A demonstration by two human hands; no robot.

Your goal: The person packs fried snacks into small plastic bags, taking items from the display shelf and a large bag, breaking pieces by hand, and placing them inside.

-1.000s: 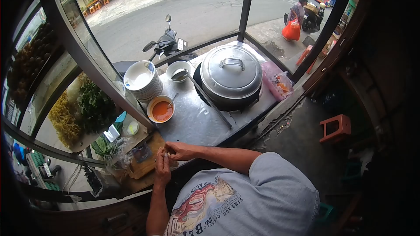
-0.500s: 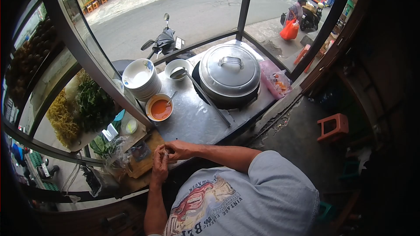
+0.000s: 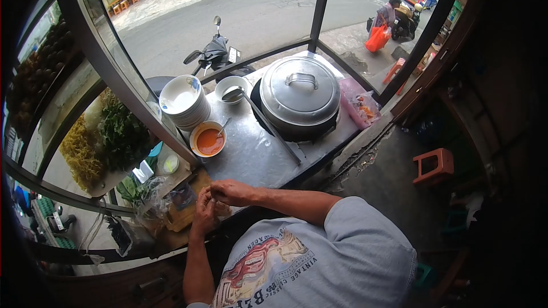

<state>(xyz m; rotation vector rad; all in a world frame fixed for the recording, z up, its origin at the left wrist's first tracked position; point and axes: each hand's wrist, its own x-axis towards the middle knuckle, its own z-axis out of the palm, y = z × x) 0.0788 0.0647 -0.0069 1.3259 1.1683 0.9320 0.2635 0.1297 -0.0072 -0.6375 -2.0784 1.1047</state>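
My left hand (image 3: 205,212) and my right hand (image 3: 229,192) meet at the near edge of the counter, fingers closed and pressed together. What they pinch is too small and covered by the fingers to make out. Below them lies a wooden cutting board (image 3: 197,185), with crumpled clear plastic bags (image 3: 157,197) on its left. Beyond the hands, a bowl of orange-red sauce (image 3: 209,141) with a spoon in it stands on the metal counter (image 3: 245,162).
A large lidded pot (image 3: 299,94) occupies the counter's right side, a long ladle (image 3: 265,122) beside it. Stacked bowls (image 3: 184,102) stand at the left. Noodles (image 3: 83,151) and greens (image 3: 125,131) fill the glass case. A pink bag (image 3: 359,102) sits right of the pot.
Both hands have shifted slightly left, staying together. The right fingers now cover more of the left fingertips. The counter items have not moved.
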